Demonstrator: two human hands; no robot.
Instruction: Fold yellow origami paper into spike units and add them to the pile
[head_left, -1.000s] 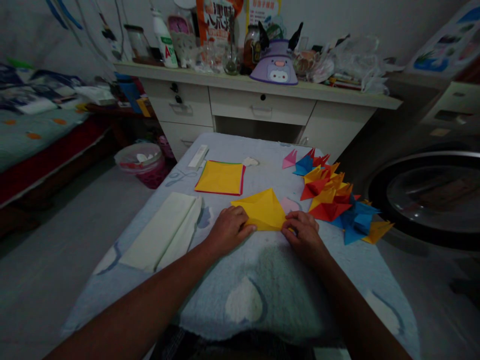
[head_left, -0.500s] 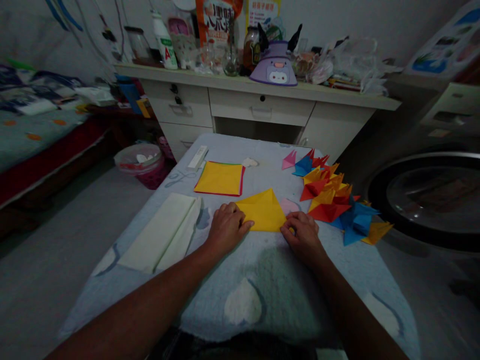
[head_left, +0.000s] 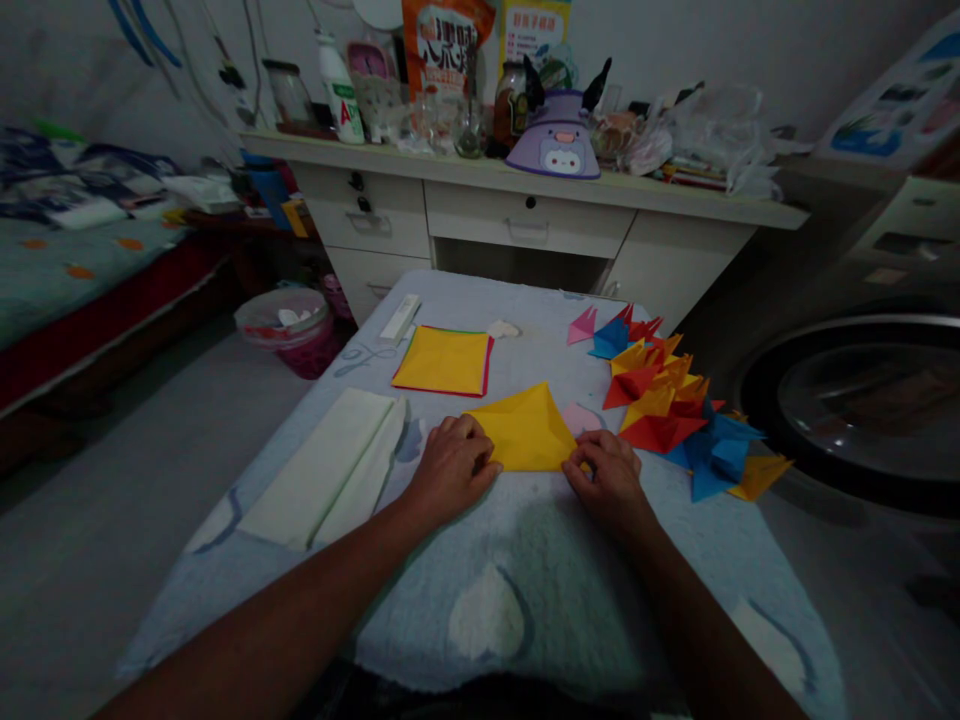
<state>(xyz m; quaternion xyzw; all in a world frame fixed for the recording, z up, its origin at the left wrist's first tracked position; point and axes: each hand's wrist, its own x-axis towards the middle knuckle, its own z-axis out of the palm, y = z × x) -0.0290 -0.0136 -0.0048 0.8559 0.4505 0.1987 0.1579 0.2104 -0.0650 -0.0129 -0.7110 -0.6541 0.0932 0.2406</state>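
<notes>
A folded sheet of yellow origami paper (head_left: 529,430) lies on the cloth-covered table, its peak pointing away from me. My left hand (head_left: 456,462) pinches its left corner between thumb and curled fingers. At the opposite corner, my right hand (head_left: 606,475) is closed on the paper in a similar pinch. Beyond the left hand sits a stack of square paper (head_left: 442,360), yellow on top with red edges showing. To the right of my right hand, folded paper cranes (head_left: 660,400) in red, orange, yellow, blue and pink are bunched together.
A pale folded cloth or paper (head_left: 326,465) lies at the left of the table (head_left: 450,560). A small white box (head_left: 400,319) is near the far left edge. Behind stands a white cabinet (head_left: 517,215) with cluttered top; a bin (head_left: 289,330) is left, a washing machine (head_left: 862,390) right.
Both hands keep their pinch on the yellow paper's corners, with the left thumb drawn slightly in. The whole view has shifted a little; the things on the table stay put.
</notes>
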